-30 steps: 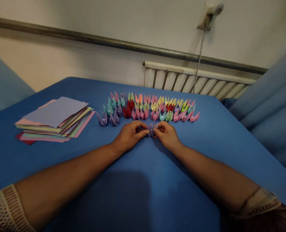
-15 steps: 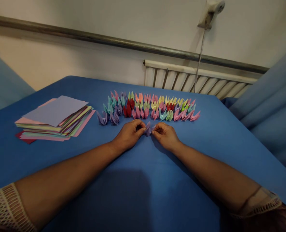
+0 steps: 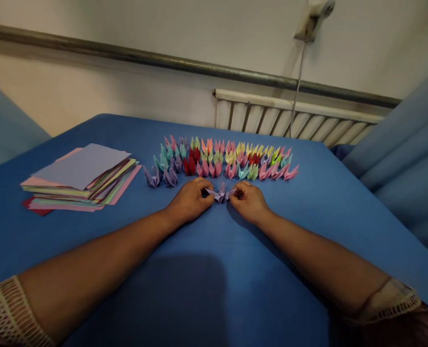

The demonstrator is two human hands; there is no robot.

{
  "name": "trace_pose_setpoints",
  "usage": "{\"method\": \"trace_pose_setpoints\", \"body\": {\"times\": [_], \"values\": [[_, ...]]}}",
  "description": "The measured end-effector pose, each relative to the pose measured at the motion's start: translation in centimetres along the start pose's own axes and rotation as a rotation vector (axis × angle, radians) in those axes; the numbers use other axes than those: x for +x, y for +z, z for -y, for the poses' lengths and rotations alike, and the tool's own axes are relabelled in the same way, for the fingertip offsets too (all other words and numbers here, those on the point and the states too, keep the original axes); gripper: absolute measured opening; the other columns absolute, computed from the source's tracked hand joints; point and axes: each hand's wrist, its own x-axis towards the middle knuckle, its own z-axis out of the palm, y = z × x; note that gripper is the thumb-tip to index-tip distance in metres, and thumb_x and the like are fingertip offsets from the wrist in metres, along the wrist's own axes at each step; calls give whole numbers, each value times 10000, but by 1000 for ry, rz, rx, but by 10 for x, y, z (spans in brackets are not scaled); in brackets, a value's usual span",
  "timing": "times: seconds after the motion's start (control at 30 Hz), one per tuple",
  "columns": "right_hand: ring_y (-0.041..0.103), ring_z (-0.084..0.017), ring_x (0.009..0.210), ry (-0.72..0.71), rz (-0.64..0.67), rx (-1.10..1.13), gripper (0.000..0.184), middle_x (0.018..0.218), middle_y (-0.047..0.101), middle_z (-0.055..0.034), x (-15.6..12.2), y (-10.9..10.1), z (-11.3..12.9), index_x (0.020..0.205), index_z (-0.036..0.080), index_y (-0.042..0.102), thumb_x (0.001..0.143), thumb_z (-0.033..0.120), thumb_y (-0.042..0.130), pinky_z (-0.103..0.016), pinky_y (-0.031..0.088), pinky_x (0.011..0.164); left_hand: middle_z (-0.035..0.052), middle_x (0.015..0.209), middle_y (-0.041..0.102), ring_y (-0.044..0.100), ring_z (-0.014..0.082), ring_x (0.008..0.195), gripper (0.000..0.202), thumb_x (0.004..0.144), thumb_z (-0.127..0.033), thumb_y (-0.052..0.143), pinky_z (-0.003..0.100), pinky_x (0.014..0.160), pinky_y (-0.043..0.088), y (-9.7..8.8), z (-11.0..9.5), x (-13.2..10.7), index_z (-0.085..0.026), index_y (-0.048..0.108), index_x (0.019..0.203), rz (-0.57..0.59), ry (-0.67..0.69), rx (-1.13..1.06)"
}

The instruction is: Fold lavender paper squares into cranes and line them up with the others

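Note:
A small lilac paper crane (image 3: 221,194) sits on the blue tabletop between my two hands, its two pointed ends spread to the sides and a point standing up in the middle. My left hand (image 3: 192,200) is curled round its left tip, fingers partly hiding how the paper is gripped. On the other side, my right hand (image 3: 249,200) pinches the right tip between thumb and fingers. Just beyond my hands stand rows of folded paper cranes (image 3: 215,168) in pink, red, yellow, green, turquoise and lilac.
To the left lies a stack of coloured paper sheets (image 3: 82,168), lilac on top, with a red sheet (image 3: 36,206) poking out below. A white radiator (image 3: 267,113) and a metal pipe (image 3: 163,59) run along the wall behind the blue table (image 3: 199,231). Blue curtains (image 3: 408,159) hang at the right.
The crane's side points have spread outward and lower, and its middle point now shows upright. My left hand has shifted slightly left; my right hand has barely moved.

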Motion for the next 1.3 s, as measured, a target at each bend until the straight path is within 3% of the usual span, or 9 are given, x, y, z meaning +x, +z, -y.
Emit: {"method": "trace_pose_setpoints", "body": {"times": [0.47,0.7,0.9,1.1,1.3], "values": [[472,-138,635,-61,49,-88,123,734,507,-2,-2,-3,-2,660,202,592,759,128,601,-274,378,602,53,970,652,610,221,959,47,716,-183,594,385,911,480,2,6,0,-194,637,732,23,29,46],[544,-147,714,-44,43,-10,62,809,572,-11,-5,-2,5,762,203,581,758,150,613,-283,442,670,83,1130,647,601,238,1068,53,734,-201,622,425,1000,437,2,0,0,-184,649,776,-72,50,-113],[604,-163,791,4,66,111,209,884,626,-24,-6,-1,5,911,195,573,725,101,587,-316,482,743,110,1183,640,590,247,1121,127,724,-163,617,435,1011,430,-3,-12,-2,-171,629,850,-84,19,-253],[609,-174,842,2,72,150,318,934,624,-37,-7,-1,3,947,199,544,670,44,540,-335,484,790,105,1213,640,574,252,1170,220,698,-103,565,470,1052,394,-7,-13,-2,-178,607,901,-116,-39,-326],[586,-172,771,-13,52,132,121,854,603,-24,-9,0,7,882,205,556,788,245,621,-324,473,729,100,1204,650,582,244,1161,198,708,-119,567,472,1060,393,-3,-6,0,-176,628,887,-135,-52,-380]]}}
